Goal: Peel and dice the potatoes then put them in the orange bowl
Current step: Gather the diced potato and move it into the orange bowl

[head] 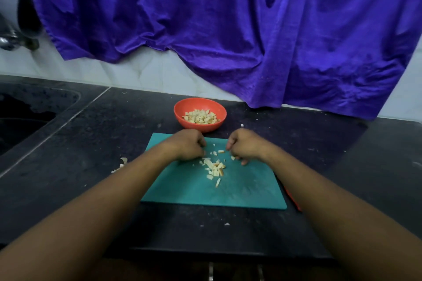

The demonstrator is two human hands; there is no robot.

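The job looks close to its end. The orange bowl (201, 128), just above the middle of the frame and right beyond the far edge of the teal cutting board (246, 189), already holds a good layer of diced potato (201, 117). No whole or unpeeled potato shows anywhere on the dark counter (96, 143). What is left, by my reading, is the small scatter of cut pieces (215, 167) on the board at the centre of the frame and their transfer into the bowl; a few are long enough that they may want another cut. The left hand (187, 146) sits just left of the scatter's upper end and the right hand (245, 146) just right of it, each with fingers curled down and inward toward the board (a gathering posture, I would judge). Whether either hand actually pinches any pieces I cannot tell, since the backs of the hands cover most of the fingertips. A few pale scraps (122, 163), probably peel, lie on the counter left of the board. A thin red object (294, 199) shows along the board's lower-right edge, partly hidden by the right forearm, too little to name; no knife or peeler is plainly visible. The sink (27, 116) at the left edge is dark and cut off, and the upper-left corner is blurred.
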